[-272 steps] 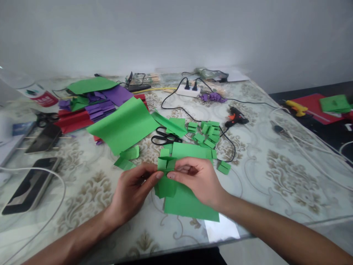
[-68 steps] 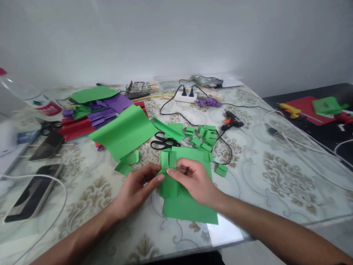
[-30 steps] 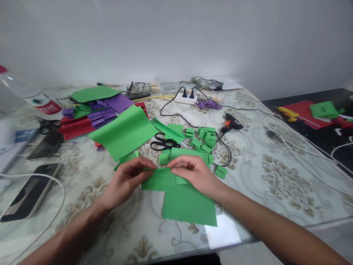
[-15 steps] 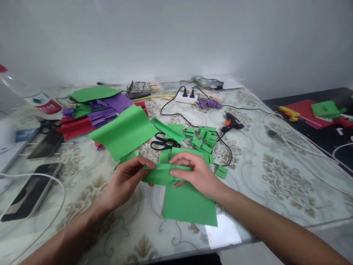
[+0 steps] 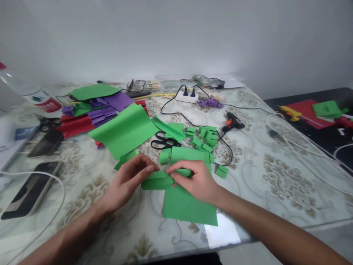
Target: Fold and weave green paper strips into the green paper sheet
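Between my hands is a folded strip of green paper [image 5: 157, 180], raised a little above the table. My left hand [image 5: 134, 176] grips its left end with thumb and fingers. My right hand [image 5: 195, 180] pinches the strip near its middle, and its fingers hide part of the right end. Under the right hand lies a flat green sheet [image 5: 190, 209]. Just beyond are black-handled scissors [image 5: 162, 141], a larger curled green sheet [image 5: 125, 129] and several small folded green pieces [image 5: 206, 136].
A black glue gun [image 5: 232, 121] with its cord lies right of the pieces. A white power strip [image 5: 186, 96] sits at the back. Two phones [image 5: 31, 191] and a bottle [image 5: 41, 97] are at left. Purple folded paper [image 5: 102, 116] and red paper [image 5: 75, 126] are piled back left.
The green strip's upper edge now shows a fold being pressed. My right hand's fingers have slid left along it, closer to my left hand. The table items stay put.
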Action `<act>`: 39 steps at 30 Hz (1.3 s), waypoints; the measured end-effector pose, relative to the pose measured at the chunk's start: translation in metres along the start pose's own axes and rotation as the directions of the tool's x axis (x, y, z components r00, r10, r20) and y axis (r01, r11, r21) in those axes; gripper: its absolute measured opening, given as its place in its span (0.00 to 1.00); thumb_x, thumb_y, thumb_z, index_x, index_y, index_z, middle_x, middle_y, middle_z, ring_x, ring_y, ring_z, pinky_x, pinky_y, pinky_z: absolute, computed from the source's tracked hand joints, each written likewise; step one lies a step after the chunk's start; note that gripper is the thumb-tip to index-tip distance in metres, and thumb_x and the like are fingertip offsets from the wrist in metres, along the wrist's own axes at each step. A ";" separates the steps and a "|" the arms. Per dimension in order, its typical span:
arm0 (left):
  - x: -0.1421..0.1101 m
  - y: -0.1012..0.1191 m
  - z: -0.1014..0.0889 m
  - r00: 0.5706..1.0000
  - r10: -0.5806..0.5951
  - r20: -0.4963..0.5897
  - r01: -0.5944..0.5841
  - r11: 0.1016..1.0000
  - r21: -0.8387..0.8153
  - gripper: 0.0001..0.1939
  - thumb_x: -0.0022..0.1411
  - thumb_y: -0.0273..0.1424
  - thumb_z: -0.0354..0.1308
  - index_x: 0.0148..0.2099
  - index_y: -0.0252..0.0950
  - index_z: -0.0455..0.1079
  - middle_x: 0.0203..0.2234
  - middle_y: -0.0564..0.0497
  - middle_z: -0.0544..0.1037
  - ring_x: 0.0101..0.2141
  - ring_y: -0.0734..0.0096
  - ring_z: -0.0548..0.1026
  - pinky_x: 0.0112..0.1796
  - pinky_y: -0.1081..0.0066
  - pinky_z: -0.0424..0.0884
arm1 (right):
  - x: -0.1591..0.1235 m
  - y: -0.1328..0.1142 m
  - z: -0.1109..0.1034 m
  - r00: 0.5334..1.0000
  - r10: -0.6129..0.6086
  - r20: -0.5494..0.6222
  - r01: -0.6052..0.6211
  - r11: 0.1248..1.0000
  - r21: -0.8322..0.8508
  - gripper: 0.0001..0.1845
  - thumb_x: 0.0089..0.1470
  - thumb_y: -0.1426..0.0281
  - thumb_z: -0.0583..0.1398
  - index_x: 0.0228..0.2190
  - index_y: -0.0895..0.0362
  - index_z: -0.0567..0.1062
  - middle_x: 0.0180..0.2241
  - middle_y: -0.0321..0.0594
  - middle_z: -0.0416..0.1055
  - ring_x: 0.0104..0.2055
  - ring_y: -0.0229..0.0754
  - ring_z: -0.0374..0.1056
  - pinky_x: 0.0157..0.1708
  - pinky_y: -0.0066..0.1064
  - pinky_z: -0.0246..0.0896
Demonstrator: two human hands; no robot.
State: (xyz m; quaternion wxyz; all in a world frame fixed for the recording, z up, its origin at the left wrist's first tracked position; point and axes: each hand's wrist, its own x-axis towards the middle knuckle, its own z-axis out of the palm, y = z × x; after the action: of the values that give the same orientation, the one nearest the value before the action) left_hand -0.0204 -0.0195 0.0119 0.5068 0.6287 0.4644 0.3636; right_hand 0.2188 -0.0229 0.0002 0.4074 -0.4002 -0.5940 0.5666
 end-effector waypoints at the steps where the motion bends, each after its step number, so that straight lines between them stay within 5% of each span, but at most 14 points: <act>1: 0.000 0.002 0.002 1.000 -0.006 0.018 0.005 0.999 0.053 0.13 0.71 0.41 0.61 0.41 0.37 0.77 0.31 0.51 0.80 0.30 0.68 0.73 0.29 0.72 0.68 | -0.001 0.001 0.000 0.999 -0.037 0.019 0.038 0.998 -0.057 0.07 0.60 0.72 0.64 0.37 0.53 0.85 0.38 0.38 0.83 0.33 0.41 0.81 0.32 0.31 0.81; 6: 0.000 0.005 0.009 0.997 0.026 0.068 -0.041 0.975 0.221 0.11 0.70 0.39 0.62 0.42 0.38 0.82 0.35 0.50 0.86 0.36 0.63 0.81 0.37 0.69 0.74 | -0.004 0.000 0.002 0.987 -0.156 0.034 0.159 0.967 -0.196 0.07 0.61 0.75 0.63 0.35 0.53 0.82 0.36 0.37 0.83 0.35 0.41 0.81 0.36 0.31 0.77; 12: -0.003 0.002 0.010 0.993 0.117 0.001 -0.112 0.944 0.311 0.08 0.69 0.35 0.64 0.39 0.40 0.82 0.32 0.53 0.87 0.33 0.67 0.82 0.34 0.73 0.74 | -0.002 -0.003 0.003 1.000 0.013 -0.028 -0.014 1.000 -0.021 0.08 0.58 0.68 0.68 0.41 0.53 0.79 0.41 0.39 0.82 0.44 0.46 0.81 0.38 0.35 0.79; 17: -0.007 0.003 0.013 0.975 0.220 -0.019 -0.200 0.915 0.351 0.05 0.68 0.32 0.65 0.39 0.40 0.82 0.30 0.54 0.86 0.30 0.70 0.82 0.33 0.75 0.74 | 0.003 -0.009 -0.001 0.994 0.108 0.012 -0.107 0.992 -0.059 0.13 0.51 0.64 0.74 0.39 0.54 0.85 0.42 0.40 0.84 0.49 0.49 0.79 0.56 0.44 0.72; 23: -0.008 0.002 0.015 0.969 0.248 0.002 -0.231 0.900 0.370 0.05 0.68 0.30 0.65 0.39 0.40 0.82 0.30 0.55 0.86 0.30 0.71 0.82 0.33 0.77 0.74 | 0.003 -0.010 0.003 0.985 0.164 0.046 -0.167 0.984 0.066 0.11 0.53 0.59 0.73 0.33 0.55 0.86 0.35 0.38 0.83 0.36 0.44 0.78 0.35 0.32 0.77; 39: 0.015 -0.010 -0.009 0.999 0.045 -0.013 -0.040 0.955 0.294 0.17 0.70 0.42 0.59 0.34 0.36 0.75 0.22 0.55 0.73 0.25 0.72 0.69 0.26 0.74 0.65 | 0.014 -0.006 -0.011 0.958 0.283 -0.039 -0.276 0.952 0.130 0.19 0.47 0.54 0.74 0.32 0.56 0.85 0.35 0.40 0.79 0.37 0.42 0.74 0.32 0.32 0.80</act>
State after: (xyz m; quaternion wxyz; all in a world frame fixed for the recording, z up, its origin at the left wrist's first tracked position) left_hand -0.0261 -0.0019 0.0037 0.3952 0.7033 0.5046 0.3075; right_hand 0.2244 -0.0064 0.0069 0.3638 -0.4701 -0.4836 0.6425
